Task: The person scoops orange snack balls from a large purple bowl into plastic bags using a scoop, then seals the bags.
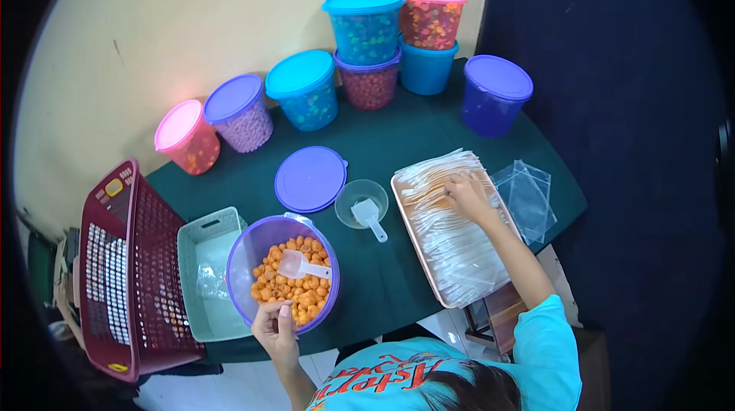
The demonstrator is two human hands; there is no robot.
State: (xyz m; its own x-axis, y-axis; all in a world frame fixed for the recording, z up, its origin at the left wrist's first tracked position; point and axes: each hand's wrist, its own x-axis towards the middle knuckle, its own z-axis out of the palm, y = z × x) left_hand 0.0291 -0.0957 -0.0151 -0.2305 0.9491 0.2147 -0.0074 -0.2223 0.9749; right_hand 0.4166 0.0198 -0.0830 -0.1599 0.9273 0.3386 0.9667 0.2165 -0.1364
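Observation:
A purple tub (243, 269) of orange round snacks (310, 288) stands near the table's front edge, with a clear scoop (295, 265) lying on the snacks. My left hand (277, 328) is at the tub's front rim, its fingers bent together; whether it holds anything is too small to tell. On the right, my right hand (465, 195) reaches down into a pink tray (416, 246) packed with rows of thin white packets (459, 258). Its fingers are pressed together on the packets' upper part, and what lies between them is hidden.
Lidded tubs (302, 97) line the back. A purple lid (310, 179) and a bowl (344, 200) with a white scoop (367, 213) lie mid-table. Clear bags (528, 197) are at right; a green basket (191, 288) and maroon basket (134, 281) at left.

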